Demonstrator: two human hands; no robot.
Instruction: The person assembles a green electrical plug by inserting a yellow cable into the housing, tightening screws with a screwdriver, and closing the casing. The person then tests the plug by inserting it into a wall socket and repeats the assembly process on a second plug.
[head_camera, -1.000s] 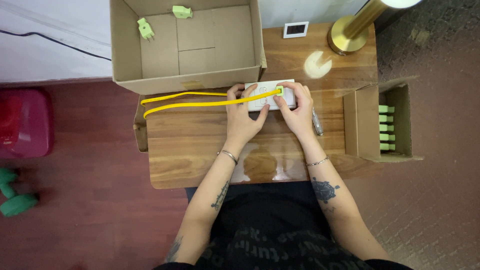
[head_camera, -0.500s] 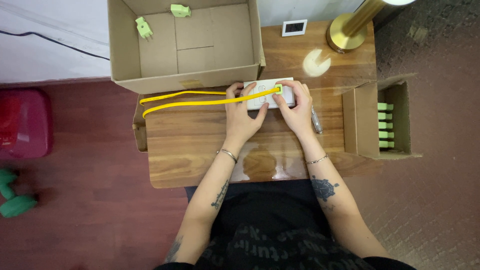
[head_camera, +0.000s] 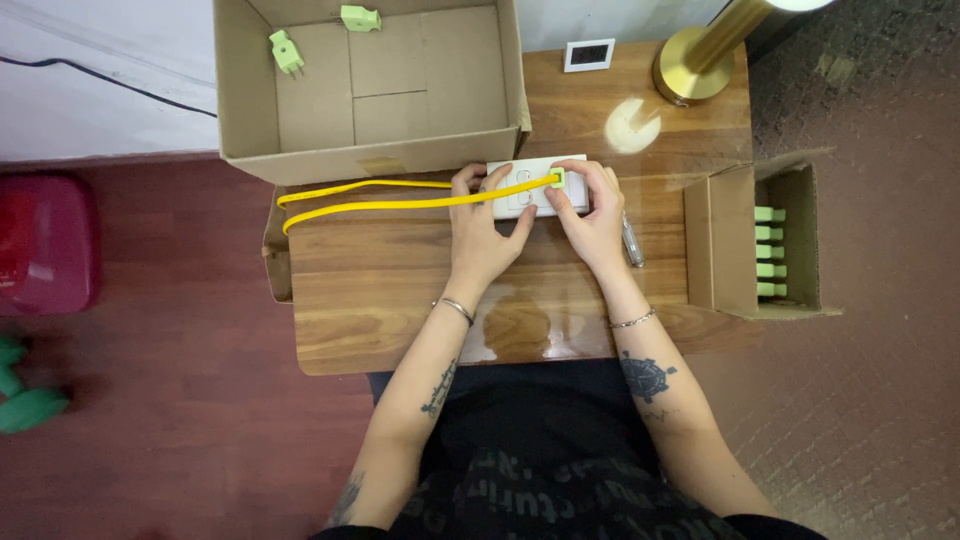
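A white socket strip (head_camera: 527, 186) lies on the wooden table (head_camera: 400, 290) in front of me. My left hand (head_camera: 484, 225) rests on its left part, fingers spread over it. My right hand (head_camera: 590, 212) holds its right end, thumb and finger at a light green plug (head_camera: 556, 178) set in the strip. A yellow cable (head_camera: 370, 202) runs from the plug leftward, loops at the table's left edge and comes back along the box.
A large open cardboard box (head_camera: 370, 150) with two green plugs (head_camera: 287, 50) stands at the back. A smaller box (head_camera: 725, 240) with several green plugs is at the right. A brass lamp base (head_camera: 690, 60), a small white display (head_camera: 588, 54) and a pen-like tool (head_camera: 633, 245) are nearby.
Both hands stay on the socket strip. My left thumb and fingers have shifted slightly over the strip; the plug and cable keep their place.
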